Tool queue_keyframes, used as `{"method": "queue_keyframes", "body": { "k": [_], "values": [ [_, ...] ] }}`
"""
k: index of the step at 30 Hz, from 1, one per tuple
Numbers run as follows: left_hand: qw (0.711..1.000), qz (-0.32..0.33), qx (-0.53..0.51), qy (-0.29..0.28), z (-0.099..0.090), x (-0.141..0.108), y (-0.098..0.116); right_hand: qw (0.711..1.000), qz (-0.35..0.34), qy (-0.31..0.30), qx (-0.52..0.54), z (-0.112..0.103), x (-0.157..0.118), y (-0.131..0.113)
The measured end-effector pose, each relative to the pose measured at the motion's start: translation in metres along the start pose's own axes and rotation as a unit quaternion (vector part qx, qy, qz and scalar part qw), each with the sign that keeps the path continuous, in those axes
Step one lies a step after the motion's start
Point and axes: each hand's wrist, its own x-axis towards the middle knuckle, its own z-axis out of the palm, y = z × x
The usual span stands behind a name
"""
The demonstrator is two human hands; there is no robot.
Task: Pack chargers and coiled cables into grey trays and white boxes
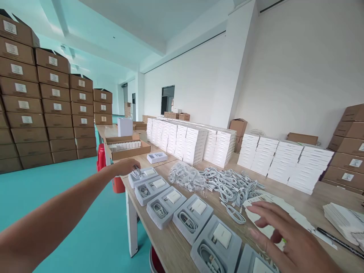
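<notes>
Right hand: right hand (287,239) at 5 o'clock, nearest the camera, palm down, fingers spread and open, holding nothing; it hovers over the white paper sheets (267,212) on the wooden table (176,246).
Tray row: grey insert trays (193,217) run in a diagonal line from 6 o'clock toward 10 o'clock along the table's near edge; each holds a coiled white cable and a white charger block.
Left hand: left hand (128,166) at 9 o'clock, arm stretched out, fingers curled down onto the farthest tray (142,176); fingertips touch a coiled cable in it. Whether the cable is gripped cannot be told.
Loose stock: heap of white cables (230,185) at centre, with a clear bag of cables (186,176) just to its left.
Pen: black pen (338,239) at 4 o'clock, on the table.
Far table: stacks of white retail boxes (193,142) at 12 to 3 o'clock; an open carton (126,148) at 11 o'clock.
Background: stacked brown cartons (42,102) at 9 to 10 o'clock on the teal floor (57,197).
</notes>
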Motion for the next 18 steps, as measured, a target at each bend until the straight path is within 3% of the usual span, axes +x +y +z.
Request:
{"method": "queue_keyframes", "body": {
  "k": [5, 11, 18],
  "values": [
    [0.999, -0.017, 0.015, -0.033, 0.023, 0.018, -0.030, 0.998, -0.014, -0.034, -0.055, 0.011, -0.003, 0.006],
    [0.998, -0.027, 0.046, 0.037, 0.042, 0.025, -0.045, 0.995, -0.028, -0.053, -0.086, 0.013, -0.006, 0.012],
    [0.989, -0.012, 0.076, 0.124, 0.082, -0.006, -0.050, 0.989, -0.090, -0.059, -0.102, 0.020, -0.008, 0.008]
  ]
}}
